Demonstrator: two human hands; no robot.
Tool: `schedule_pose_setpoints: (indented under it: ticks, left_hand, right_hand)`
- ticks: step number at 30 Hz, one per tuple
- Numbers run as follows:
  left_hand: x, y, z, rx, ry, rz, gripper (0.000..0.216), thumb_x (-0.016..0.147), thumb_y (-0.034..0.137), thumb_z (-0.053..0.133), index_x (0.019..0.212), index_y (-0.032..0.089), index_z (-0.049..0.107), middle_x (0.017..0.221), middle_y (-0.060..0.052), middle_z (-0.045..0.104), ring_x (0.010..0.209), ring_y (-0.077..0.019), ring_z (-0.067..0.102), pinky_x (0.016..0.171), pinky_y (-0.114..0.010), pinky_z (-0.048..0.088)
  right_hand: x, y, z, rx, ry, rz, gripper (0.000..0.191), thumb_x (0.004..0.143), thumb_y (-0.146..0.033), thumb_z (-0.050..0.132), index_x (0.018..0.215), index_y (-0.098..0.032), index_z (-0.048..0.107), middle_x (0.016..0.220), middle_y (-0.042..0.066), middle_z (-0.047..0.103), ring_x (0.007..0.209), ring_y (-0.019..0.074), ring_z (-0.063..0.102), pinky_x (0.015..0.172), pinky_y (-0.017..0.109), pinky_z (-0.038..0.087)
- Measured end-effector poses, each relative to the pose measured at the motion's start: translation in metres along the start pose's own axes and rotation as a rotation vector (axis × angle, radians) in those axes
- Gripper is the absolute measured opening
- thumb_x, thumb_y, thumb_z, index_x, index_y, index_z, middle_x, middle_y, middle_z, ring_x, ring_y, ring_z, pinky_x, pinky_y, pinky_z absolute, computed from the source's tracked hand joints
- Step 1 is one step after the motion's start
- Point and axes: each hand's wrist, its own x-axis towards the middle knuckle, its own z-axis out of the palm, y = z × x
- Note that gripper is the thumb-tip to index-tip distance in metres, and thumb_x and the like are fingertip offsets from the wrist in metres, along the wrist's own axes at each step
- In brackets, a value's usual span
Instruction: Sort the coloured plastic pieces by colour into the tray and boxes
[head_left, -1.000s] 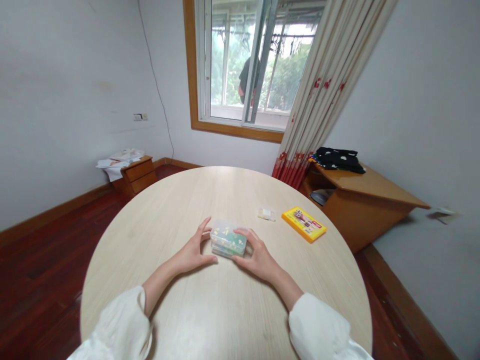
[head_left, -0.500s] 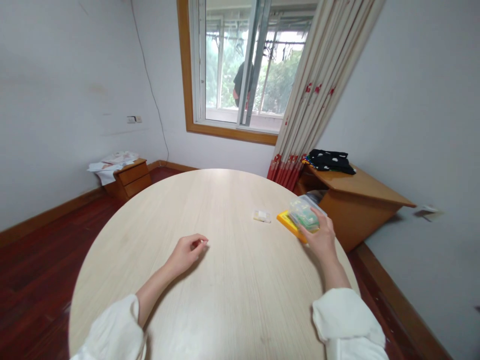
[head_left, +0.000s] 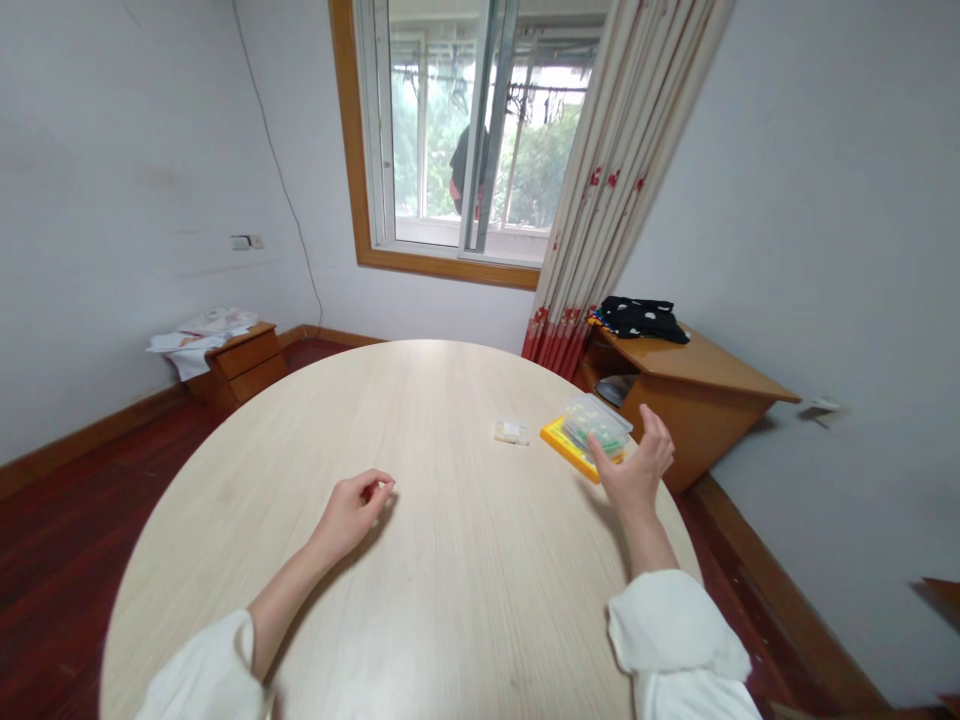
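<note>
My right hand (head_left: 637,472) is open at the right side of the table, thumb and fingers spread apart. Just beyond its thumb is a clear plastic box (head_left: 592,420) with green and pale pieces inside. That box rests on a flat yellow case (head_left: 571,452), partly covering it. Whether the thumb still touches the box I cannot tell. My left hand (head_left: 354,510) lies on the table at the left of centre, fingers curled in and closed, nothing visible in them. Left of the yellow case sits a small clear and whitish packet (head_left: 511,433), too small to make out.
The round pale wooden table (head_left: 435,600) fills the foreground. Behind its right edge stands a wooden desk (head_left: 720,375) with folded black cloth (head_left: 641,318) on it. A low drawer cabinet (head_left: 244,365) bearing papers is at the far left. A curtain (head_left: 600,180) hangs by the window.
My right hand has let go of the clear box, its fingers now spread and lifted away to the right. The box stays on the yellow case. The whole view has shifted slightly.
</note>
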Motion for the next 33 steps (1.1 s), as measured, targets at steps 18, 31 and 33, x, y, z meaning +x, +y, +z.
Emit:
schedule_pose_setpoints:
  ticks: [18,31,33]
  left_hand:
    - [0.0,-0.003,-0.002,0.01,0.003,0.036,0.031,0.075,0.043,0.051,0.072,0.015,0.065,0.058,-0.001,0.059,0.054,-0.0141,0.05,0.054,-0.026,0.038]
    - [0.001,-0.008,-0.004,0.084,-0.004,0.074,0.032,0.079,0.041,0.046,0.074,0.015,0.065,0.058,-0.001,0.059,0.055,-0.015,0.051,0.055,-0.026,0.038]
    - [0.001,-0.006,-0.004,0.089,0.006,0.075,0.032,0.078,0.041,0.046,0.074,0.015,0.064,0.056,-0.001,0.058,0.054,-0.0149,0.05,0.055,-0.026,0.038]
  right_hand:
    - [-0.035,-0.082,0.056,-0.169,-0.689,-0.188,0.028,0.084,-0.02,0.047,0.111,-0.016,0.056,0.125,0.015,0.053,0.116,0.0263,0.045,0.096,0.042,0.027]
    - [-0.017,-0.071,0.03,-0.097,-0.303,-0.192,0.03,0.09,-0.029,0.041,0.113,-0.017,0.056,0.128,0.016,0.052,0.117,0.0268,0.044,0.096,0.041,0.026]
    - [-0.002,-0.061,0.023,-0.108,-0.16,-0.153,0.03,0.091,-0.032,0.04,0.111,-0.018,0.058,0.128,0.015,0.052,0.117,0.0267,0.045,0.097,0.043,0.026]
